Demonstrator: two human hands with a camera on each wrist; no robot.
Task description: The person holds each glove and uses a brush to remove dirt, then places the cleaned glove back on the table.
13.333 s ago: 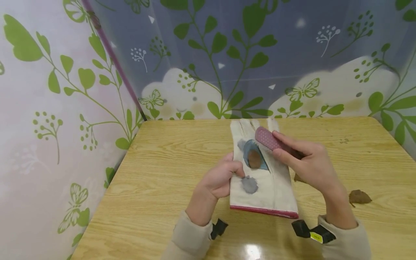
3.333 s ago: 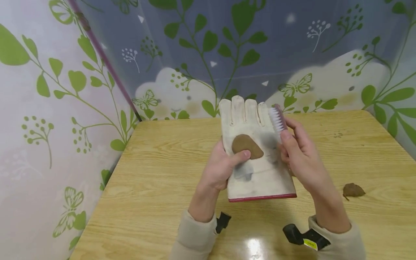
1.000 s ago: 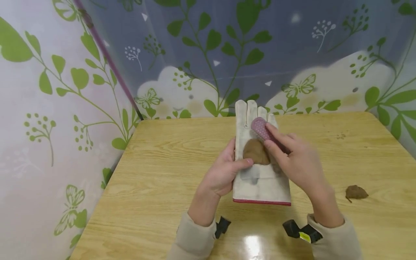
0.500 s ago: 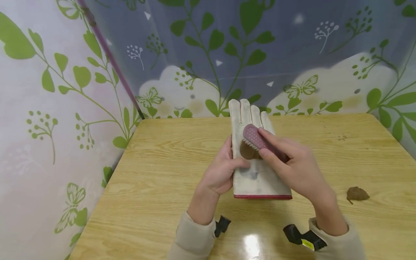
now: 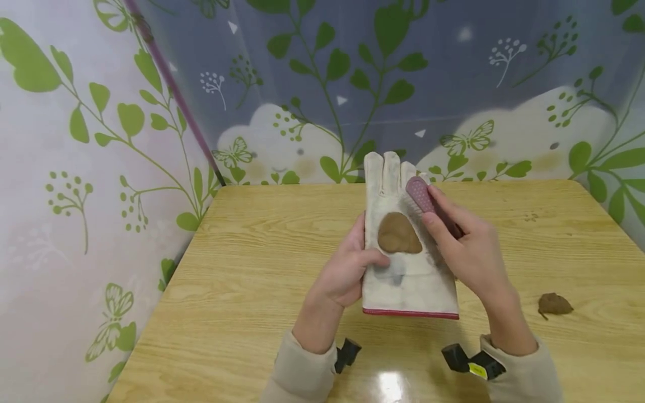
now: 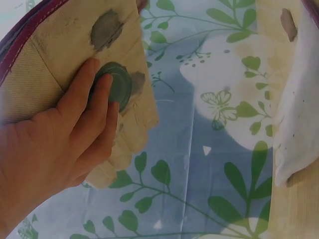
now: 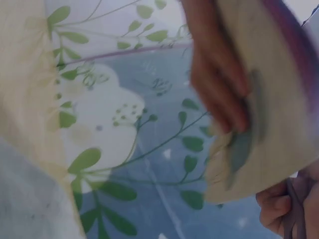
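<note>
My left hand grips a cream cloth glove by its left edge, thumb on the front. The glove is held up over the table, fingers pointing away, dark red hem towards me. On its front are a brown rounded patch and grey smudges. In the left wrist view my left fingers press the back face, over a teal oval patch beside dark stains. My right hand holds a mauve brush with a dotted back, its bristles down at the glove's right side, below the fingers.
A crumpled brown piece, like a dry leaf, lies on the wooden table right of my right wrist. Small brown crumbs are at the far right. Leaf-printed walls close off the back and left.
Over the longer span, the glove has been turned from its teal-ringed side to the brown-patch side. In the last half second the brush has moved off the brown patch, up and right.
</note>
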